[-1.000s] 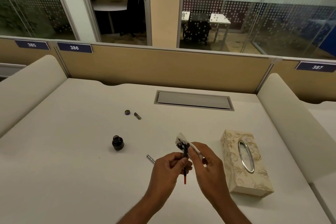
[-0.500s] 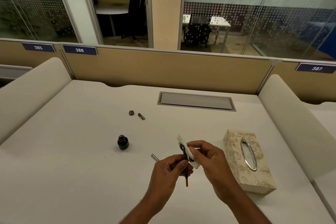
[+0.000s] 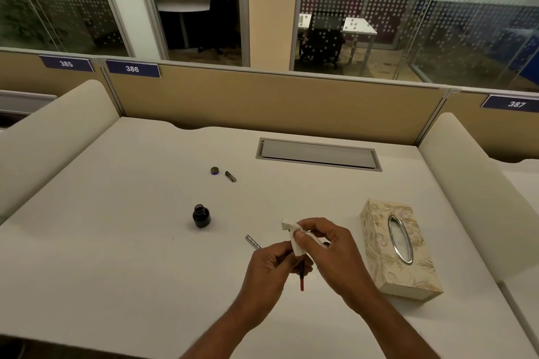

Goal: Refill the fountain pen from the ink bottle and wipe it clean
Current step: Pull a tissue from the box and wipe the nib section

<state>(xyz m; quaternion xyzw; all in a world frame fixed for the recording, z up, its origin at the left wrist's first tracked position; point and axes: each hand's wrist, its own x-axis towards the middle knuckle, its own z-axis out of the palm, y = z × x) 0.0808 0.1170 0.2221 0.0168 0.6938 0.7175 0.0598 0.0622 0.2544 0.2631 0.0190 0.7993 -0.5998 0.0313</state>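
Observation:
My left hand (image 3: 272, 268) grips the inner part of the fountain pen (image 3: 302, 278), a thin dark piece with a red lower end pointing down. My right hand (image 3: 326, 253) pinches a white tissue (image 3: 294, 237) around the pen's upper end, which the tissue hides. The open ink bottle (image 3: 201, 216) stands on the white desk (image 3: 116, 242) to the left of my hands. Its cap (image 3: 215, 170) lies farther back, beside a small metal pen part (image 3: 230, 176). Another silver pen part (image 3: 252, 241) lies just left of my left hand.
A patterned tissue box (image 3: 399, 248) sits right of my hands. A grey cable hatch (image 3: 318, 153) is set into the desk at the back. Padded dividers (image 3: 466, 183) flank the desk, and a tan partition (image 3: 262, 102) closes the far side.
My right hand has closed the tissue over the pen's upper end, covering the ink-stained part that showed before. Both hands stay at the same spot above the desk.

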